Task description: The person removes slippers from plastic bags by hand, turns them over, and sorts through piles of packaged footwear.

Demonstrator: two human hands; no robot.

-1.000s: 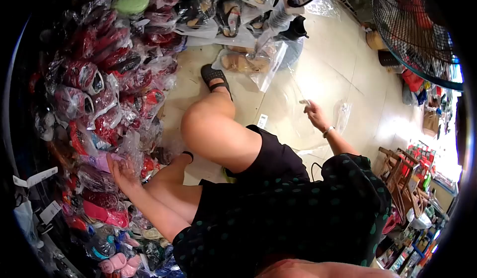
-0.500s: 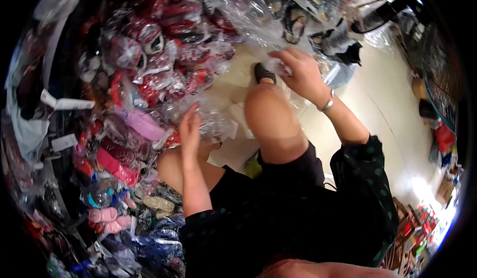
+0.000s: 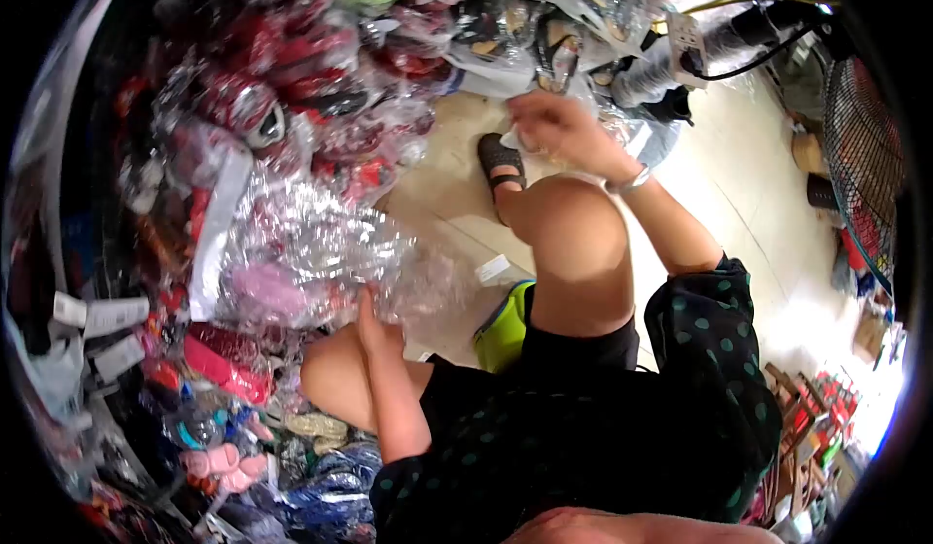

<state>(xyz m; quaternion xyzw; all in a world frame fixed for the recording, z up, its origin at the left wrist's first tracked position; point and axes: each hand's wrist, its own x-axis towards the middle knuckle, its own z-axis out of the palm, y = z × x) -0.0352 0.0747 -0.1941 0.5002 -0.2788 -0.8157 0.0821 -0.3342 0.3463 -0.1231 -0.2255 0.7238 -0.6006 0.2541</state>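
1. Viewing remotely, I log one clear plastic bag, spread over the heap of wrapped footwear at the floor's left edge.
2. Pink item: seen through film; I cannot tell whether inside or beneath.
3. Left hand: at the bag's lower edge; grip unclear to me.
4. Right hand: blurred, near the dark sandal; I cannot tell whether it grasps anything.

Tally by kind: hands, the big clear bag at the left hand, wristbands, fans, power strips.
Hands (left hand, right hand): 2
Big clear bag: 1
Wristband: 1
Fan: 1
Power strip: 1
Total: 6
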